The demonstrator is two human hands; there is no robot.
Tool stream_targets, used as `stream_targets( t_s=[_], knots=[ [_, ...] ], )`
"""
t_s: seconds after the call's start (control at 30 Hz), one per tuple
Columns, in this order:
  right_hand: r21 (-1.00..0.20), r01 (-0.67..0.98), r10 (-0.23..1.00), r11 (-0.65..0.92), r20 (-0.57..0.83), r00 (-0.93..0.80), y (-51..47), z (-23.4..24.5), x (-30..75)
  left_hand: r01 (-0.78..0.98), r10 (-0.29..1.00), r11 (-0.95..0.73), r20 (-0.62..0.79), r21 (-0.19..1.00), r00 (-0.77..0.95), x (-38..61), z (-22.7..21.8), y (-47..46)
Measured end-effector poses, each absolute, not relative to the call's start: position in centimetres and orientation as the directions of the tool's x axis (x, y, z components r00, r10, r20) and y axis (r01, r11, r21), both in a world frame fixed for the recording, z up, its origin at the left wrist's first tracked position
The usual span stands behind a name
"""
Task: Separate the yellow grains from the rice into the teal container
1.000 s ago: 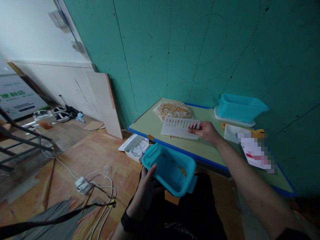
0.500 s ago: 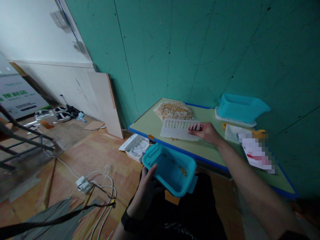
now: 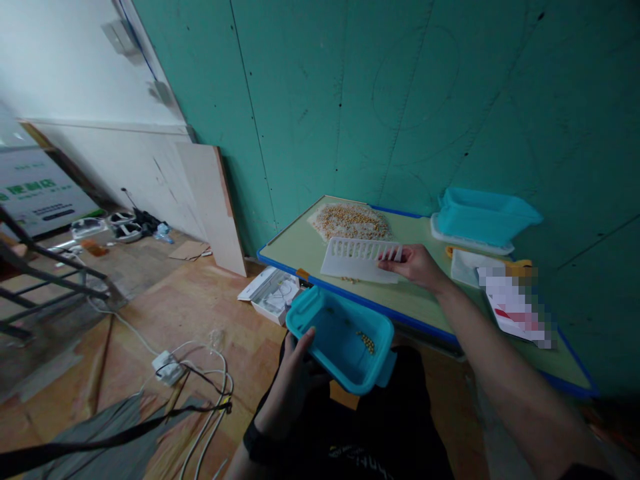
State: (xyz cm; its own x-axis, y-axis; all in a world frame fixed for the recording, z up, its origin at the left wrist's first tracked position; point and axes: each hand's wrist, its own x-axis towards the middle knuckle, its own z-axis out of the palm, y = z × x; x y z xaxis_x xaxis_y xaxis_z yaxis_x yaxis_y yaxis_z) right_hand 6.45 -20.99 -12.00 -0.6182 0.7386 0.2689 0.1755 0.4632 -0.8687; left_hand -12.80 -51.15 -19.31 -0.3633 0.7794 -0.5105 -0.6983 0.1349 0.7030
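White scraper, mid-frame, is pinched by the right hand; best kept flat on the counter while the left hand clasps the teal tub level.

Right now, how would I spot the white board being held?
Find the blue-edged green table against the teal wall. In front of the pile of yellow grains sits a flat white board, its right end gripped by the right hand. It alone has a row of slots along its far edge.
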Motion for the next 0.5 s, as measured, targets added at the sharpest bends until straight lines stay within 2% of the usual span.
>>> stream_targets(
  t_s=[0.33,0.5],
  knots=[
    [-0.869,0.201,0.735,0.453,0.235,-0.636,-21.05,-11.9,6.64,-0.649,0.8,0.137,-0.47,0.748,-0.373,-11.86,-19.76,-51.61],
    [-0.875,0.198,0.736,0.443,0.228,-0.638,-21.0,-11.97,6.64,-0.717,0.794,0.127,-0.503,0.686,-0.341,-11.95,-20.15,-51.73]
  ],
)
